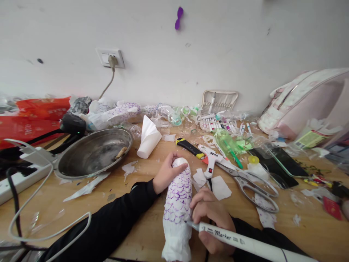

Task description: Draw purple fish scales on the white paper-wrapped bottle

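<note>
A: In the head view, where is the white form?

B: The white form [178,203] is at the middle of the tabletop's [147,231] near edge, its length running toward the far edge. Purple scale-like arcs cover its upper and middle parts; the end closest to the near edge is bare white.

A: And the hands?

B: Apart from each other. The left hand [169,173] is clamped on the form's far end, thumb laid across the top. The right hand [211,214] is wrapped around a marker [226,236], its tip at the lowest row of arcs. I can't tell for certain whether the tip is pressing.

A: So which step is this?

B: I'd judge it to be the drawing of the scales, with a good part done and the blank end left.

A: What does the next move call for?

B: A steady left hand, I think, and a light, short curve from the marker, set just under the last row so the arcs overlap evenly. The surface looks wrinkled, so the line could skip.

A: Anything close by?

B: The glue gun [211,163] and scissors [245,183] lie toward the tabletop's right edge, clear of the form.
</note>
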`<state>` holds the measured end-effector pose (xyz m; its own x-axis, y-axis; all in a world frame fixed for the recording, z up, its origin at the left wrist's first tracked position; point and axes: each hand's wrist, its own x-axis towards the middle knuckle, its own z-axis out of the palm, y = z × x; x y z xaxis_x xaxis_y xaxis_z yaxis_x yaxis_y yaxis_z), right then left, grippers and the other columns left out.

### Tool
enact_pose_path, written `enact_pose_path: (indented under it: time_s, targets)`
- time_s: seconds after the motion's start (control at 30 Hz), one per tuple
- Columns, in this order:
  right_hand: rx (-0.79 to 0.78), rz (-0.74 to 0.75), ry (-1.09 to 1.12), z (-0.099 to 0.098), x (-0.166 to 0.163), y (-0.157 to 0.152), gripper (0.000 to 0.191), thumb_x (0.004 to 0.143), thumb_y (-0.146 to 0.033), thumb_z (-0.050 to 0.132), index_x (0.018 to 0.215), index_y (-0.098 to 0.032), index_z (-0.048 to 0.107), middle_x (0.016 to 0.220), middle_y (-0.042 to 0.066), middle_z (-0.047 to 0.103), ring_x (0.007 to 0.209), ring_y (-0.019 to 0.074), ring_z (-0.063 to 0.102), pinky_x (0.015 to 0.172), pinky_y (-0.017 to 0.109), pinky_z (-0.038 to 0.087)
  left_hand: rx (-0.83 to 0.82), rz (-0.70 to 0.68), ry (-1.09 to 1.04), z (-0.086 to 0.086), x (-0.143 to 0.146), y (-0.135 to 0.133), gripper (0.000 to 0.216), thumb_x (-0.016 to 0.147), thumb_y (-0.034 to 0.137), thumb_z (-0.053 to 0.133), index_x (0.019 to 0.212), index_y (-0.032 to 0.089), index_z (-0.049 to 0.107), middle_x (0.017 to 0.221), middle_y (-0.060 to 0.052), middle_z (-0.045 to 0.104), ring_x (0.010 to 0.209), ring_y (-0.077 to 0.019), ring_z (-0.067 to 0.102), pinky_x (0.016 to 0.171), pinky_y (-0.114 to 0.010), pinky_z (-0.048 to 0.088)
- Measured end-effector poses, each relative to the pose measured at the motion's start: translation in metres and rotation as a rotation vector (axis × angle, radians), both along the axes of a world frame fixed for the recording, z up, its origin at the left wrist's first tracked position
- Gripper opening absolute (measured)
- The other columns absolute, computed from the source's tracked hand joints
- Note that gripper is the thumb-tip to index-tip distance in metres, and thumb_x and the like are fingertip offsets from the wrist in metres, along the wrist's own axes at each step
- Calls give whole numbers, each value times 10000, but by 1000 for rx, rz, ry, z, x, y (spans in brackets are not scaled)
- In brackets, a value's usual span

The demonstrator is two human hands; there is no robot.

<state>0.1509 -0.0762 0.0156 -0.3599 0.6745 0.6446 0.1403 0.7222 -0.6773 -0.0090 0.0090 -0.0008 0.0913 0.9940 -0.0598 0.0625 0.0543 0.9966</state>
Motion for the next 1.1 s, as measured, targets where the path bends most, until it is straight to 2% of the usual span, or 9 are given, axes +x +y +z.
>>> enact_pose_path:
  time_s: [0.23, 0.6, 0.9, 1.1]
  targets:
    - [4, -18, 19, 5, -2, -1, 287, 865, -436, 378, 683, -236, 475, 521, 30, 543, 598, 227, 592, 633, 431, 427, -16, -12, -16, 1, 0, -1, 365, 656, 392, 653, 886, 189, 456, 773, 23, 517, 718, -142, 494, 708, -283, 417]
    - [-48, -6, 34, -1, 1, -1, 318, 874, -432, 372, 657, -226, 477, 555, 35, 538, 631, 222, 568, 683, 422, 402, 7, -20, 33, -2, -2, 0, 370, 661, 410, 641, 898, 187, 464, 780, 16, 521, 754, -156, 504, 741, -299, 422]
    - [-57, 11, 20, -2, 5, 5, 141, 762, -259, 429, 644, -199, 477, 600, -7, 532, 647, 179, 561, 732, 391, 379, 10, -22, 35, -3, -2, 1, 363, 672, 415, 633, 898, 191, 459, 768, 15, 518, 737, -153, 488, 732, -302, 413]
    - [-76, -14, 29, -4, 6, 7, 222, 825, -289, 397, 641, -196, 480, 634, 2, 528, 640, 175, 543, 704, 376, 379, 9, -17, 31, -4, -2, 1, 365, 665, 407, 642, 899, 186, 468, 776, 11, 517, 737, -150, 483, 713, -291, 408]
